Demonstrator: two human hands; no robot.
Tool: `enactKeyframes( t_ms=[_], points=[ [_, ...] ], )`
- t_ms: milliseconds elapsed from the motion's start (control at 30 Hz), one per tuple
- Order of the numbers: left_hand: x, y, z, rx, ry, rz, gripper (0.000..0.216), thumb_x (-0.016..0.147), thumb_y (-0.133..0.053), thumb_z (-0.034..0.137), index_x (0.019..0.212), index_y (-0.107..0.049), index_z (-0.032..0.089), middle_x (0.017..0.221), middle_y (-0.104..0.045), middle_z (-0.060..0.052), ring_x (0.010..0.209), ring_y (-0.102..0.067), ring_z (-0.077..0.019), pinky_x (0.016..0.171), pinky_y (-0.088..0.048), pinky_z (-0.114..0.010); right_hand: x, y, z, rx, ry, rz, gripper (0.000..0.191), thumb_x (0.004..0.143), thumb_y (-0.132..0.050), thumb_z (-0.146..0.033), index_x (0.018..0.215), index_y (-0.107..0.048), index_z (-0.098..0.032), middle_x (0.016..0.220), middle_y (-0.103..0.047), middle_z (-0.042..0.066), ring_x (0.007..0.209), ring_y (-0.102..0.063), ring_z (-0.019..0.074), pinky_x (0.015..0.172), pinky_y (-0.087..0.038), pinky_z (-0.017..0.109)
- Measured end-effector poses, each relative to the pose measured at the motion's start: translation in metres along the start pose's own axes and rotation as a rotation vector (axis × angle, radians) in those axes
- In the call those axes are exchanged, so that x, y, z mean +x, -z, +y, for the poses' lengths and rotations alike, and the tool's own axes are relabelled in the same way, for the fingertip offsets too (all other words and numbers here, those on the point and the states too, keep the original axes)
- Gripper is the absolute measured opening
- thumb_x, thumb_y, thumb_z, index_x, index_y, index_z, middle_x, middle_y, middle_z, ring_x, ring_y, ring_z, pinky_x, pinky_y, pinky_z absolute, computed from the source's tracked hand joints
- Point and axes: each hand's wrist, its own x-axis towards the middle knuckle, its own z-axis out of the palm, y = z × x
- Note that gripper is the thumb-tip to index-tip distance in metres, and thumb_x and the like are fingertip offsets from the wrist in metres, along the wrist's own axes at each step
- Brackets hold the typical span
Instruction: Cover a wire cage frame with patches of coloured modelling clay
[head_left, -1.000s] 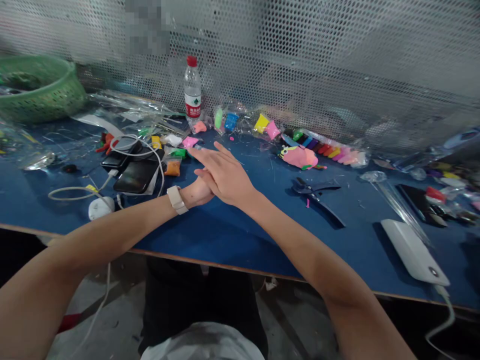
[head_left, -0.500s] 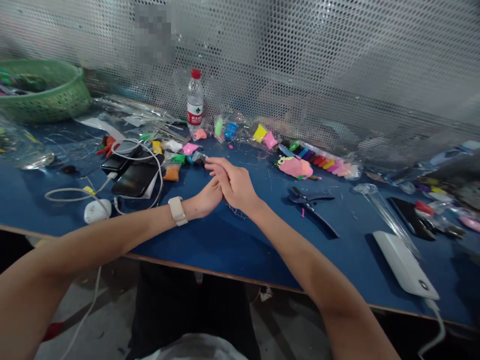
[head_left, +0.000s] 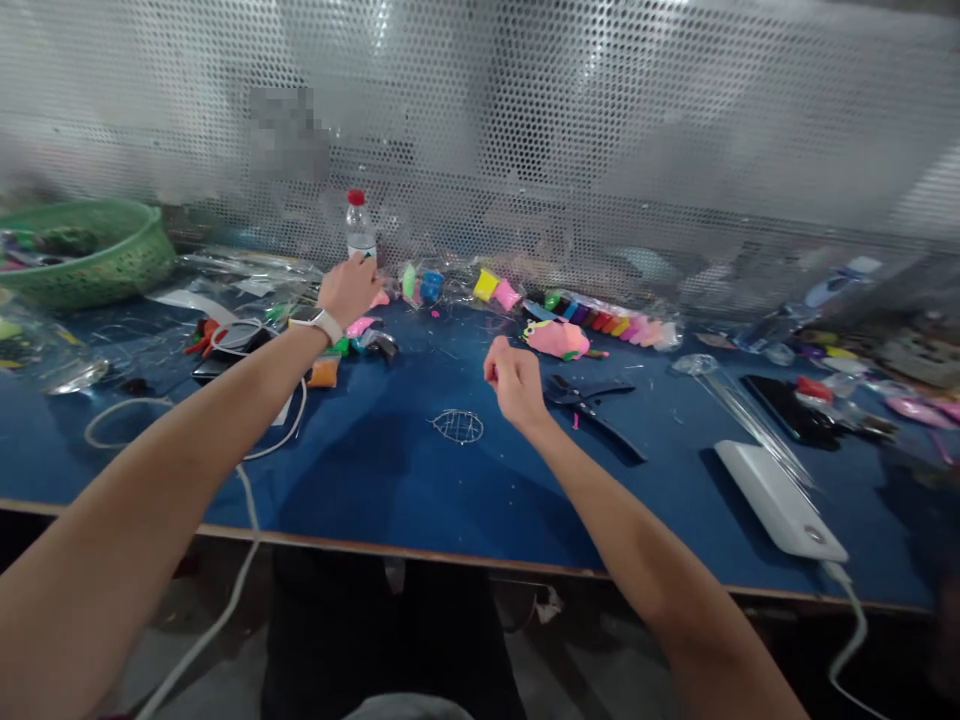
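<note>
My left hand (head_left: 346,288), with a pale watch on its wrist, reaches to the back of the blue table (head_left: 390,480). Its fingers curl round the lower part of a clear water bottle (head_left: 358,222) with a red cap. My right hand (head_left: 514,380) hovers over the middle of the table in a loose fist, thumb pressed to fingers; what it pinches, if anything, is too small to name. A small round wire-mesh piece (head_left: 458,427) lies on the table just left of that hand. A pink clay figure (head_left: 559,339) lies just beyond it.
Coloured clay packets (head_left: 600,322) line the back by the perforated metal wall. Dark pliers (head_left: 592,395) lie right of my right hand. A white power bank (head_left: 780,498) sits at front right, phones and cables (head_left: 240,340) at left, a green basket (head_left: 90,250) far left.
My hands, pressed together over the table centre before, have parted. The left went out to the bottle, the right drew back into a fist. The wire-mesh piece now lies uncovered.
</note>
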Motion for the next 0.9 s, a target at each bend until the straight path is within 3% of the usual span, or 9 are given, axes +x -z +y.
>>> enactKeyframes(
  t_ms=[100,200,267,400,533,633,767,833,900],
  points=[
    [0.014,-0.004,-0.019,0.039,0.010,-0.064,0.020,0.104,-0.056,0.019,0.110,-0.072,0.010,0.130,-0.073,-0.021,0.117,-0.064,-0.0326,0.104,-0.048,-0.041,-0.003,0.002,0.006,-0.115,0.038,-0.043,0.081,0.111,-0.035,-0.086,0.059,-0.033,-0.025,0.057,-0.037,-0.003,0.058,-0.035,0.0140,0.064,-0.026,0.035],
    [0.021,-0.011,-0.033,0.022,-0.043,-0.117,0.018,0.098,-0.062,0.017,0.106,-0.076,0.009,0.115,-0.077,-0.015,0.116,-0.063,-0.0290,0.111,-0.049,-0.039,-0.004,0.004,0.006,-0.188,0.020,-0.080,0.077,0.113,-0.034,-0.082,0.061,-0.023,-0.026,0.058,-0.026,-0.004,0.057,-0.027,0.0137,0.064,-0.020,0.037],
    [0.026,-0.015,-0.037,-0.008,-0.095,-0.130,0.024,0.097,-0.061,0.015,0.112,-0.079,0.009,0.121,-0.078,-0.013,0.121,-0.063,-0.0273,0.117,-0.048,-0.039,-0.004,0.004,0.006,-0.201,0.000,-0.086,0.077,0.114,-0.033,-0.080,0.061,-0.021,-0.026,0.056,-0.024,-0.004,0.056,-0.026,0.0139,0.065,-0.020,0.038],
    [0.041,-0.020,-0.034,-0.073,-0.137,-0.091,0.038,0.098,-0.054,0.013,0.128,-0.076,0.007,0.144,-0.072,-0.017,0.137,-0.058,-0.0263,0.129,-0.042,-0.043,-0.004,0.001,0.009,-0.175,-0.035,-0.055,0.076,0.114,-0.033,-0.079,0.059,-0.025,-0.027,0.056,-0.026,-0.003,0.055,-0.029,0.0146,0.065,-0.020,0.038],
    [0.045,-0.031,-0.023,-0.157,-0.151,-0.063,0.038,0.089,-0.066,0.016,0.125,-0.076,0.008,0.138,-0.074,-0.020,0.136,-0.061,-0.0319,0.127,-0.046,-0.052,-0.005,-0.002,0.012,-0.103,-0.075,-0.063,0.076,0.109,-0.043,-0.082,0.060,-0.024,-0.027,0.057,-0.026,-0.003,0.057,-0.027,0.0142,0.065,-0.019,0.038],
    [0.038,-0.038,-0.014,-0.230,-0.145,0.048,0.038,0.085,-0.069,0.011,0.123,-0.075,0.013,0.140,-0.073,-0.020,0.144,-0.060,-0.0379,0.129,-0.045,-0.061,-0.005,-0.002,0.016,-0.060,-0.099,-0.060,0.080,0.105,-0.044,-0.089,0.057,-0.028,-0.027,0.055,-0.029,-0.003,0.055,-0.030,0.0147,0.064,-0.021,0.038],
    [0.032,-0.035,0.017,-0.335,-0.092,0.378,0.041,0.094,-0.051,0.000,0.129,-0.067,0.016,0.157,-0.060,-0.021,0.152,-0.054,-0.0340,0.132,-0.043,-0.058,0.001,-0.008,0.023,0.077,-0.151,-0.023,0.086,0.102,-0.030,-0.099,0.056,-0.039,-0.028,0.054,-0.038,-0.001,0.054,-0.039,0.0158,0.059,-0.028,0.035],
    [0.030,-0.029,0.052,-0.506,-0.125,0.627,0.033,0.094,-0.052,-0.001,0.115,-0.068,0.019,0.136,-0.069,-0.017,0.131,-0.066,-0.0299,0.120,-0.054,-0.051,0.005,-0.013,0.026,0.184,-0.198,0.009,0.086,0.098,-0.030,-0.104,0.057,-0.036,-0.029,0.053,-0.034,-0.003,0.050,-0.036,0.0143,0.054,-0.027,0.033],
    [0.023,-0.025,0.098,-0.627,-0.343,0.586,0.029,0.096,-0.055,0.000,0.110,-0.068,0.023,0.119,-0.074,-0.011,0.115,-0.070,-0.0256,0.110,-0.058,-0.045,0.007,-0.018,0.028,0.296,-0.255,0.041,0.085,0.095,-0.035,-0.106,0.059,-0.034,-0.030,0.052,-0.029,-0.006,0.046,-0.031,0.0125,0.049,-0.024,0.031]
  ],
)
